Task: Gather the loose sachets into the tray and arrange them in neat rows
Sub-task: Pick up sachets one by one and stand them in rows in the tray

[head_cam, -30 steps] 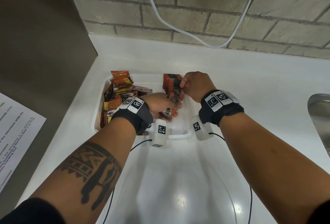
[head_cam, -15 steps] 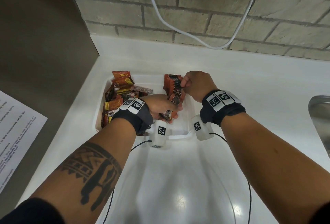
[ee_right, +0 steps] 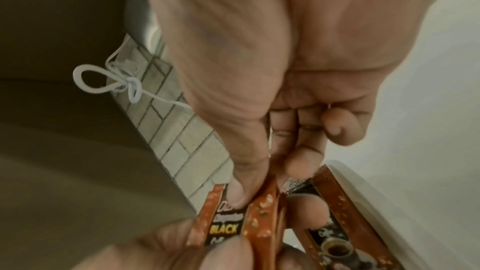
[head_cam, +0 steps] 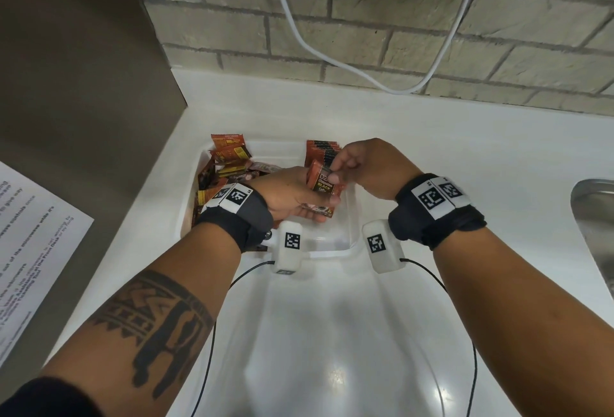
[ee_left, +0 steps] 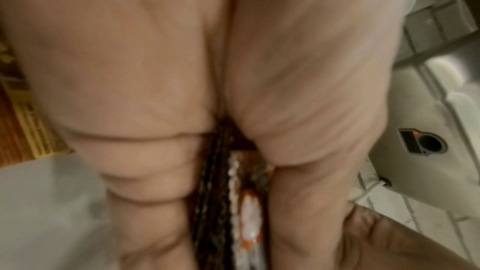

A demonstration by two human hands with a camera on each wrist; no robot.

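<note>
A white tray (head_cam: 354,217) sits on the counter against the back wall. Loose orange and brown sachets (head_cam: 229,159) are heaped in its left half. A neat upright row of sachets (head_cam: 320,151) stands at its back right. Over the tray my left hand (head_cam: 299,195) grips a small stack of sachets (head_cam: 324,184), seen edge-on between thumb and fingers in the left wrist view (ee_left: 233,202). My right hand (head_cam: 335,172) pinches the top of the front sachet (ee_right: 226,225), marked BLACK, with thumb and forefinger.
A grey panel (head_cam: 83,84) walls off the left side, with a printed paper sheet (head_cam: 30,250) beside it. A steel sink (head_cam: 594,227) lies at the right edge. A white cable (head_cam: 332,58) hangs along the brick wall. White counter (head_cam: 332,333) stretches toward me.
Both hands have risen from low in the tray. The held sachets now stand higher, with the front one's BLACK label facing me. My right hand has left the upright row and now pinches that sachet.
</note>
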